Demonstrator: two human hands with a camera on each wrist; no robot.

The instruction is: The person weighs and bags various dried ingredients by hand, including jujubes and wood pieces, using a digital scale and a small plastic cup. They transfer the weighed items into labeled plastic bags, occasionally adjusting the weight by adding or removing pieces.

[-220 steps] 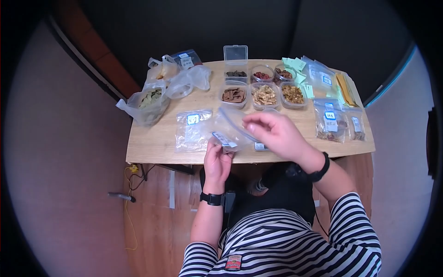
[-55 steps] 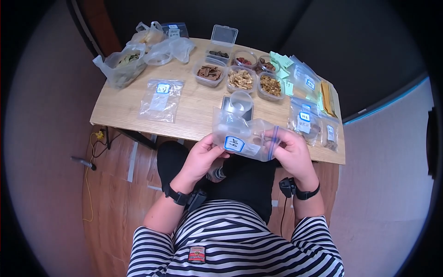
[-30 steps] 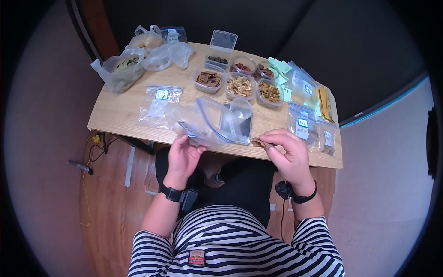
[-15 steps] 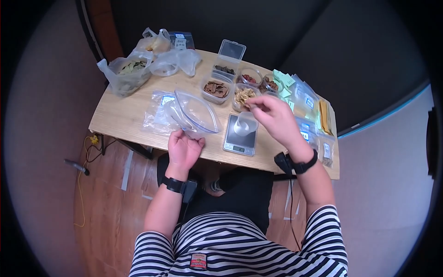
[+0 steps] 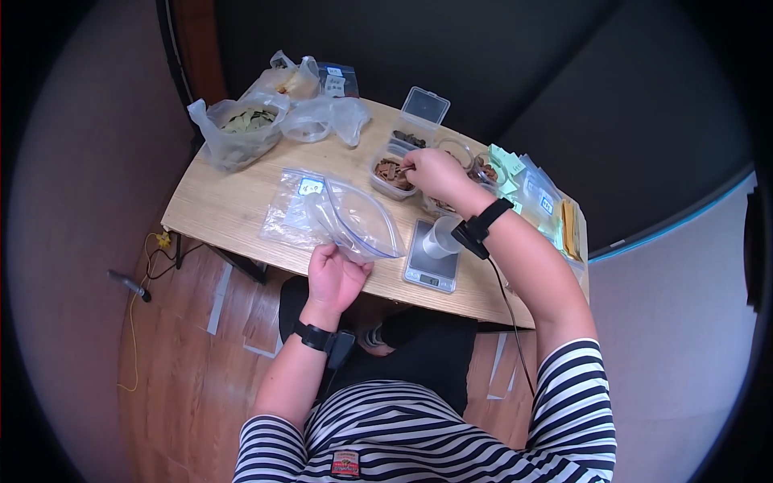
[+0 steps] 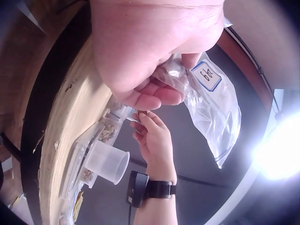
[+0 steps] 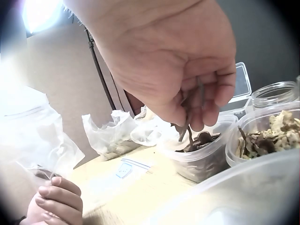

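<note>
My left hand (image 5: 334,278) grips the lower end of a clear zip bag (image 5: 366,225), whose mouth gapes wide. In the left wrist view the bag's blue-edged label (image 6: 206,76) shows handwriting. Over at the tub of brown bark strips (image 5: 390,174), my right hand (image 5: 441,175) pinches bark pieces (image 7: 186,123) between thumb and fingers, close over the tub. A translucent plastic cup (image 5: 439,237) stands on a digital scale (image 5: 421,270) at the table's front. The right forearm passes above the cup.
A flat labelled zip bag (image 5: 288,213) lies left of the held one. Plastic bags, one with dried leaves (image 5: 248,122), stand back left. Tubs of dried ingredients, green notes (image 5: 506,161), filled bags and yellow envelopes (image 5: 572,229) line the back and right. A cord hangs from the right wrist.
My right hand has brought bark from beside the bag past the pale-chip tub to the bark tub. The left hand stays on the bag, now held open-mouthed. The scale has come into fuller view.
</note>
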